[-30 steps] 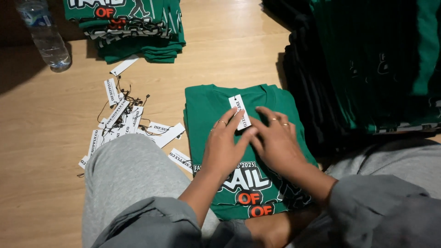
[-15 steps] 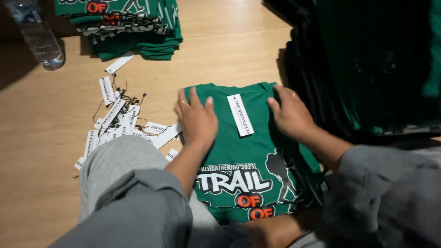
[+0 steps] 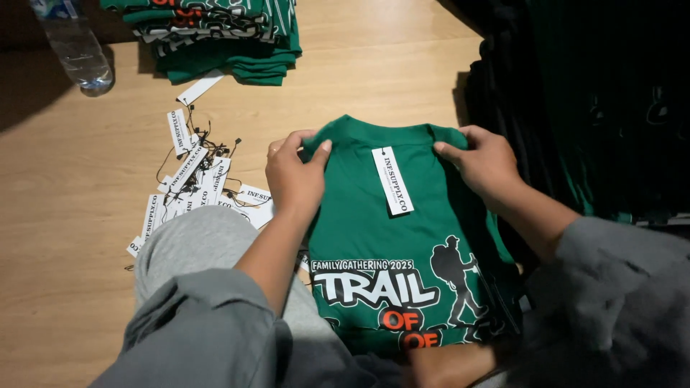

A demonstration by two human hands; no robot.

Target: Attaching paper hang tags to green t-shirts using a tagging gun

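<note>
Both hands have slid from the shirt's middle out to its collar end: left hand (image 3: 295,176) and right hand (image 3: 489,162) each pinch a shoulder corner of the one folded green T-shirt (image 3: 402,244), apparently about to lift it. One white paper tag (image 3: 392,181) lies between them. Left of the shirt sit roughly ten loose tags (image 3: 190,190), one stack of shirts (image 3: 223,36) and one water bottle (image 3: 72,43).

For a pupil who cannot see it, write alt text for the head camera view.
Two bare hands, left hand and right hand, grip the top corners of a folded green T-shirt with a white tag lying on it. Loose tags, a stack of green shirts and a plastic bottle sit on the wooden floor.
</note>
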